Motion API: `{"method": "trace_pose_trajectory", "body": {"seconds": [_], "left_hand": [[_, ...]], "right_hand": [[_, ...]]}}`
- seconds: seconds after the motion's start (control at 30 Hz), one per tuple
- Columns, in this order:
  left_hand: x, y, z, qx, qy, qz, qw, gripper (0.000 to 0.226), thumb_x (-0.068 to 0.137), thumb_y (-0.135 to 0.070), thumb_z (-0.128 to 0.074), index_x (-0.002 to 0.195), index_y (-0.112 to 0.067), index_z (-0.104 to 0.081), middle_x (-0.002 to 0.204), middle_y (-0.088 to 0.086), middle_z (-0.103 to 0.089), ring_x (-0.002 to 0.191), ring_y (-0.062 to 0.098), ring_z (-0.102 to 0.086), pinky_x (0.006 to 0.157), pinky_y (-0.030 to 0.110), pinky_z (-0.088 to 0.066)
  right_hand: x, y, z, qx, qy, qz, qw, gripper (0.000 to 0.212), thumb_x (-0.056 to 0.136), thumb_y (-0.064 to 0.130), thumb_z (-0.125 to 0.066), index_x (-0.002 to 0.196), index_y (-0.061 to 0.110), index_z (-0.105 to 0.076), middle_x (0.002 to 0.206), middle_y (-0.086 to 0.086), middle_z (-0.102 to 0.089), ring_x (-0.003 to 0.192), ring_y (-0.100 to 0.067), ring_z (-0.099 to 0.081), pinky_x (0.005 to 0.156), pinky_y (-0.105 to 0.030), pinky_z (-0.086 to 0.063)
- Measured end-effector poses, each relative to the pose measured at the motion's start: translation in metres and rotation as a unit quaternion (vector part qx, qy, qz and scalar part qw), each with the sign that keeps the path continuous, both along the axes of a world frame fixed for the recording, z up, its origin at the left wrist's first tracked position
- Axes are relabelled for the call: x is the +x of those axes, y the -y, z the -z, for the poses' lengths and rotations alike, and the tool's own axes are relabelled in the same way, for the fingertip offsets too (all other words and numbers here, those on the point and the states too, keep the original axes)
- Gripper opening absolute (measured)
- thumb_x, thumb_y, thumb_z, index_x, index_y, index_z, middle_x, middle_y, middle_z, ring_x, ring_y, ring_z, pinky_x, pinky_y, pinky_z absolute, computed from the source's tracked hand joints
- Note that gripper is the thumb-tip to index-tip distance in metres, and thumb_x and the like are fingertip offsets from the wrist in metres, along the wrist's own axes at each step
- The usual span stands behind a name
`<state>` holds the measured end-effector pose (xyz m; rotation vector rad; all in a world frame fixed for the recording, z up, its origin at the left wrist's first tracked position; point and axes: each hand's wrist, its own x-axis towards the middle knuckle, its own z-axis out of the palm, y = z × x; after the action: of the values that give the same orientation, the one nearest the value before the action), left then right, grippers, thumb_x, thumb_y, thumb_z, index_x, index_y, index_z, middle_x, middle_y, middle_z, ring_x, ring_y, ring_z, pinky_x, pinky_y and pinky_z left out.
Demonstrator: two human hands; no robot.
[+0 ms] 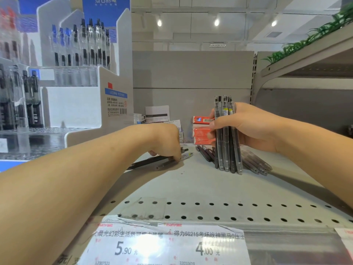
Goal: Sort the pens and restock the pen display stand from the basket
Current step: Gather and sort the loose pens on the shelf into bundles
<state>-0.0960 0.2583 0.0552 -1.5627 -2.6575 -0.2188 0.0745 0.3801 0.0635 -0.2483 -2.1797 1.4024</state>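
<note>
On the shelf (191,184), right hand (246,127) grips pens (226,134)

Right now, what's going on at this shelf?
A person is sorting pens on a grey store shelf. The right hand grips a bundle of grey pens upright, tips resting on the shelf. The left hand reaches down onto loose pens lying flat, fingers on one of them. More pens lie behind the bundle. The pen display stand sits to the left, partly stocked.
</note>
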Motion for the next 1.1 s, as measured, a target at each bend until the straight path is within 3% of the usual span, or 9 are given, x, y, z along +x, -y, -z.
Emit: {"method": "trace_pose_trajectory", "body": {"seconds": [0.1, 0.2, 0.33, 0.43, 0.53, 0.77, 0.9, 1.0, 1.1], "left_hand": [[0.005, 0.000, 0.000, -0.006, -0.011, 0.005, 1.000, 0.029, 0.082, -0.033, -0.075, 0.064, -0.020, -0.056, 0.060, -0.003, -0.054, 0.054, 0.015, -0.053, 0.042, 0.021, -0.040], [0.009, 0.002, -0.001, 0.007, -0.039, 0.015, 0.999, 0.025, 0.081, -0.033, -0.074, 0.068, -0.015, -0.061, 0.067, 0.002, -0.060, 0.064, 0.021, -0.055, 0.053, 0.026, -0.043], [0.011, 0.008, -0.009, 0.190, 0.014, 0.039, 0.981, 0.027, 0.080, -0.036, -0.074, 0.087, -0.010, -0.073, 0.082, 0.004, -0.064, 0.071, 0.023, -0.051, 0.068, 0.029, -0.044], [0.018, 0.010, -0.012, 0.308, 0.089, 0.090, 0.943, 0.019, 0.079, -0.032, -0.076, 0.079, -0.013, -0.075, 0.069, 0.003, -0.069, 0.061, 0.017, -0.056, 0.066, 0.028, -0.047], [0.027, 0.010, -0.011, 0.353, 0.164, 0.138, 0.911, 0.009, 0.080, -0.029, -0.080, 0.081, -0.020, -0.079, 0.062, -0.005, -0.071, 0.051, 0.006, -0.059, 0.052, 0.021, -0.047], [0.030, 0.011, -0.008, 0.370, 0.250, 0.184, 0.876, 0.010, 0.082, -0.018, -0.080, 0.079, -0.019, -0.071, 0.053, -0.012, -0.058, 0.043, 0.004, -0.049, 0.039, 0.012, -0.032], [0.028, 0.014, -0.010, 0.384, 0.261, 0.165, 0.870, 0.019, 0.087, -0.026, -0.075, 0.076, -0.011, -0.070, 0.070, 0.008, -0.069, 0.052, 0.010, -0.055, 0.047, 0.023, -0.037], [0.027, 0.013, -0.010, 0.420, 0.263, 0.154, 0.855, 0.026, 0.090, -0.028, -0.070, 0.082, -0.003, -0.069, 0.068, 0.000, -0.065, 0.053, 0.010, -0.059, 0.048, 0.025, -0.040], [0.029, 0.012, -0.008, 0.430, 0.268, 0.162, 0.847, 0.020, 0.091, -0.033, -0.070, 0.092, -0.013, -0.074, 0.074, -0.005, -0.071, 0.057, 0.011, -0.064, 0.047, 0.025, -0.043]], "right_hand": [[0.000, -0.001, 0.000, -0.001, 0.001, 0.004, 1.000, 0.013, 0.091, 0.001, -0.067, 0.096, 0.013, -0.064, 0.078, -0.008, -0.075, 0.075, -0.020, -0.075, 0.065, -0.028, -0.059], [-0.002, -0.001, 0.001, -0.003, -0.001, 0.014, 1.000, 0.011, 0.090, 0.001, -0.067, 0.093, 0.012, -0.064, 0.079, -0.010, -0.075, 0.077, -0.021, -0.075, 0.065, -0.031, -0.061], [-0.005, -0.001, 0.001, -0.023, -0.010, 0.054, 0.998, 0.025, 0.084, 0.006, -0.072, 0.104, 0.010, -0.058, 0.096, -0.016, -0.069, 0.092, -0.029, -0.071, 0.089, -0.051, -0.060], [-0.006, 0.001, 0.002, -0.071, -0.027, 0.057, 0.995, 0.025, 0.089, 0.005, -0.068, 0.112, 0.000, -0.060, 0.102, -0.020, -0.073, 0.091, -0.030, -0.075, 0.075, -0.044, -0.063], [-0.007, 0.005, 0.002, -0.098, -0.051, 0.048, 0.993, 0.030, 0.091, 0.008, -0.067, 0.119, -0.003, -0.064, 0.110, -0.025, -0.073, 0.095, -0.035, -0.075, 0.078, -0.045, -0.063], [-0.008, 0.011, 0.000, -0.094, -0.114, 0.019, 0.989, 0.006, 0.092, 0.007, -0.066, 0.098, 0.007, -0.067, 0.082, -0.013, -0.072, 0.065, -0.023, -0.071, 0.056, -0.032, -0.057], [-0.007, 0.015, -0.001, -0.070, -0.107, 0.025, 0.991, 0.022, 0.091, 0.006, -0.065, 0.112, 0.000, -0.066, 0.100, -0.022, -0.074, 0.083, -0.035, -0.074, 0.070, -0.046, -0.063], [-0.009, 0.018, 0.002, -0.046, -0.076, 0.030, 0.996, 0.037, 0.088, 0.004, -0.066, 0.124, 0.000, -0.061, 0.118, -0.030, -0.068, 0.107, -0.046, -0.069, 0.094, -0.064, -0.053], [-0.012, 0.019, 0.007, -0.033, -0.058, 0.012, 0.998, 0.037, 0.090, 0.000, -0.063, 0.126, 0.002, -0.061, 0.119, -0.031, -0.066, 0.110, -0.043, -0.067, 0.102, -0.060, -0.049]]}}
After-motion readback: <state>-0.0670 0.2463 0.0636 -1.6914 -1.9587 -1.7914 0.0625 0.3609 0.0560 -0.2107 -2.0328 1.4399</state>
